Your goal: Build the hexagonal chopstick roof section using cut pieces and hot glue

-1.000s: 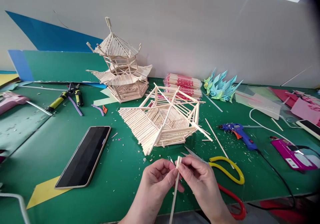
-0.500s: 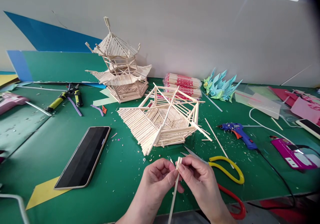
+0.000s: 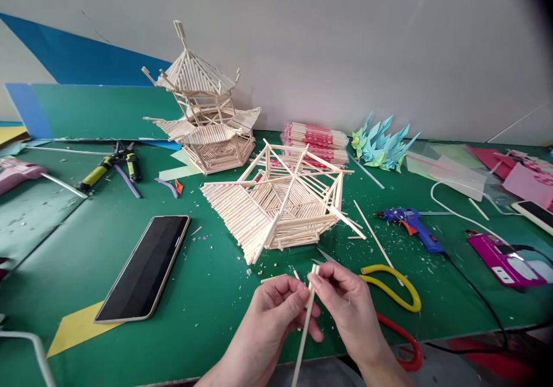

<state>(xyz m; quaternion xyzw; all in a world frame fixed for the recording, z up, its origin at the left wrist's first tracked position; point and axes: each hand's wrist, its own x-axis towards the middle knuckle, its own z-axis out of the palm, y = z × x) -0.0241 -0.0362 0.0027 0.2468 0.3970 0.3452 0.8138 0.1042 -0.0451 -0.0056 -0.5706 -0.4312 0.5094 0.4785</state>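
My right hand [image 3: 348,300] pinches the upper ends of thin wooden sticks [image 3: 306,335], which seem to lie side by side and slant down toward me. My left hand [image 3: 279,312] is closed around them just below, thumb against the fingers. A short pale stick tip [image 3: 296,274] pokes up behind the left fingers; what it belongs to is hidden. Beyond my hands stands a half-covered stick frame [image 3: 294,203], six-sided, with one roof panel [image 3: 242,214] laid in close rows. The scissors [image 3: 393,286], with yellow and red handles, lie partly under my right hand.
A finished stick pagoda [image 3: 201,105] stands behind, beside bundled sticks [image 3: 315,139] and blue folded paper [image 3: 382,142]. To the right are a blue glue gun [image 3: 410,226] and a magenta power unit [image 3: 503,260] with cords. A phone [image 3: 144,269] and pliers [image 3: 110,168] lie left.
My hands have shifted slightly, the right one a little up and away from the left, with the sticks still between them. A light stick now shows beside the left fingers. The view has tilted slightly.
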